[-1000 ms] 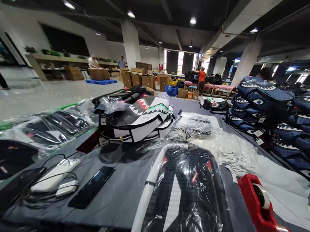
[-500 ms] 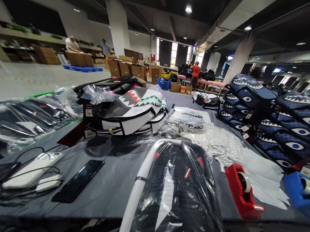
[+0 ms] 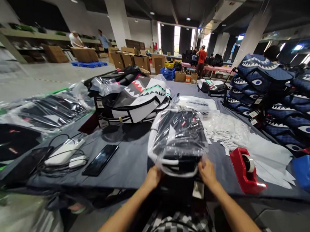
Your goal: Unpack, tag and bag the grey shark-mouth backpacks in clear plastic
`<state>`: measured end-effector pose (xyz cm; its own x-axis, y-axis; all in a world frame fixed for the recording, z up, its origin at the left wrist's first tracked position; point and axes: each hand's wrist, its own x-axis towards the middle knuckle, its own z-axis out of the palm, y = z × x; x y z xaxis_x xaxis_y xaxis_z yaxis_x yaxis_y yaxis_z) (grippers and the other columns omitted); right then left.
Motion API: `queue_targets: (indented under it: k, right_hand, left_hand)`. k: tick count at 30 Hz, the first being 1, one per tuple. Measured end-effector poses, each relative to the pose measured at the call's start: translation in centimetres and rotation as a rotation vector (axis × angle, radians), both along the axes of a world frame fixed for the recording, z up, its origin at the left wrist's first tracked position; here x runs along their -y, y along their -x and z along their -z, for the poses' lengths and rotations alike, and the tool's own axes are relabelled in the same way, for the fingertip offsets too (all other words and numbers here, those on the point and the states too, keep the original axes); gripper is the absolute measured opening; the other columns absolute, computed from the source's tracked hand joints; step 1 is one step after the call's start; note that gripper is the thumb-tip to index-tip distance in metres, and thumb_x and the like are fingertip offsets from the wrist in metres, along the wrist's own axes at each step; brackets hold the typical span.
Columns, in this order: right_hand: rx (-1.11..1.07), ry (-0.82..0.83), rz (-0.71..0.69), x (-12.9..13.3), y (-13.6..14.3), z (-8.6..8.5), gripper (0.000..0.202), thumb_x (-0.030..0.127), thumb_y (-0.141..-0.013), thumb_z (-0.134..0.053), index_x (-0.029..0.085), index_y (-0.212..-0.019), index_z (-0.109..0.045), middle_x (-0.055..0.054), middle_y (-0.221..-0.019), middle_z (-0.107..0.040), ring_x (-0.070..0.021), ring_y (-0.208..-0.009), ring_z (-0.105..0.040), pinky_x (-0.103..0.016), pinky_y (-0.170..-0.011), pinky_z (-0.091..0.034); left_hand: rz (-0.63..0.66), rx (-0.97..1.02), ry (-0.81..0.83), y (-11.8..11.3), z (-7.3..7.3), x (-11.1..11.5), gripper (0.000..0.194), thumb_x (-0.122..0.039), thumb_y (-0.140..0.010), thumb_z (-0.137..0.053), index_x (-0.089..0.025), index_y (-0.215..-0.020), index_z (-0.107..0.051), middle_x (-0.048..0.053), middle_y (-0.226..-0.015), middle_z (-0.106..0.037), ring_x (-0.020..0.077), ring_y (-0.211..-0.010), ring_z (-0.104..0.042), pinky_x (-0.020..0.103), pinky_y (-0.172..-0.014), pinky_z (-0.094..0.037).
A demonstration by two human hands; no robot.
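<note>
Hands first: where are yours, and what do they have?

Your left hand [image 3: 153,178] is at the near left corner of the clear plastic bag [image 3: 178,155], your right hand [image 3: 207,170] at its near right corner. The fingers of both look closed on the plastic, though blur hides the exact fingertip contact.

And the dark backpack [image 3: 191,128]?

It lies inside that bag in front of you, at the near edge of the grey-covered table [image 3: 130,160]. The bag's loose rim bows toward you between your hands, and a white tag [image 3: 198,190] hangs below your right hand.

What sits to your left?

A black phone [image 3: 100,160] lies flat on the cloth, with a white power bank [image 3: 64,152] and tangled cables [image 3: 46,168] beyond it. Farther back, the grey-and-white backpack [image 3: 142,99] shows red and green bands above its jagged white teeth.

And to your right?

You have a red tape dispenser [image 3: 247,171] near white sheets [image 3: 271,161], then a blue tape dispenser [image 3: 306,174]. Behind them, navy backpacks [image 3: 257,81] with eyes and teeth stand in stacks.
</note>
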<state>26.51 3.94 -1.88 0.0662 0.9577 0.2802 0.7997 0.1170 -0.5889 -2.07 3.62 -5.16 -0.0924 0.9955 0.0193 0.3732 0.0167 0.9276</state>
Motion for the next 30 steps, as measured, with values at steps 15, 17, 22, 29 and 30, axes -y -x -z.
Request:
queue_targets:
  k: [15, 17, 22, 29, 30]
  right_hand:
    - [-0.37, 0.241, 0.067, 6.8, -5.6, 4.7, 0.058, 0.074, -0.075, -0.057, 0.019, -0.088, -0.072, -0.01, -0.092, -0.076, -0.0279, -0.084, -0.07, -0.037, -0.076, -0.055]
    - [-0.29, 0.147, 0.066, 6.1, -4.1, 5.3, 0.054, 0.07, -0.069, -0.066, 0.022, -0.092, -0.073, -0.01, -0.102, -0.075, -0.0307, -0.099, -0.069, -0.042, -0.091, -0.052]
    - [-0.092, 0.216, 0.125, 6.9, -3.6, 4.1, 0.04, 0.062, -0.086, -0.055, 0.025, -0.078, -0.07, -0.007, -0.076, -0.072, -0.0259, -0.08, -0.069, -0.034, -0.074, -0.051]
    - [-0.376, 0.287, -0.329, 8.2, -2.5, -2.5, 0.042, 0.059, -0.09, -0.057, 0.02, -0.079, -0.071, -0.001, -0.073, -0.068, -0.0163, -0.068, -0.061, -0.025, -0.065, -0.046]
    - [-0.465, 0.249, -0.352, 6.9, -2.5, -2.8, 0.04, 0.059, -0.089, -0.059, 0.021, -0.09, -0.072, -0.002, -0.086, -0.071, -0.0176, -0.077, -0.064, -0.027, -0.071, -0.049]
  left_hand:
    - [-0.123, 0.509, 0.2, -4.6, 3.0, 10.4, 0.047, -0.057, -0.088, -0.051, -0.016, -0.106, -0.067, 0.014, -0.103, -0.074, 0.0256, -0.09, -0.072, 0.038, -0.076, -0.06]
    - [0.109, 0.3, 0.064, -7.8, 1.7, 9.8, 0.043, -0.051, -0.09, -0.055, -0.018, -0.113, -0.067, 0.013, -0.111, -0.073, 0.024, -0.095, -0.07, 0.037, -0.083, -0.058]
    - [0.416, -0.228, -0.56, -10.2, -1.4, 7.4, 0.023, -0.031, -0.1, -0.05, -0.02, -0.099, -0.07, 0.008, -0.092, -0.072, 0.0213, -0.088, -0.067, 0.035, -0.081, -0.055]
    - [0.255, -0.745, -0.804, -8.9, -0.2, 3.8, 0.026, -0.031, -0.1, -0.049, -0.015, -0.106, -0.068, 0.012, -0.091, -0.072, 0.0262, -0.082, -0.068, 0.04, -0.074, -0.052]
    - [0.287, -0.761, -0.774, -8.6, 0.1, 3.6, 0.024, -0.029, -0.101, -0.048, -0.017, -0.098, -0.069, 0.008, -0.081, -0.072, 0.0235, -0.073, -0.067, 0.038, -0.07, -0.051]
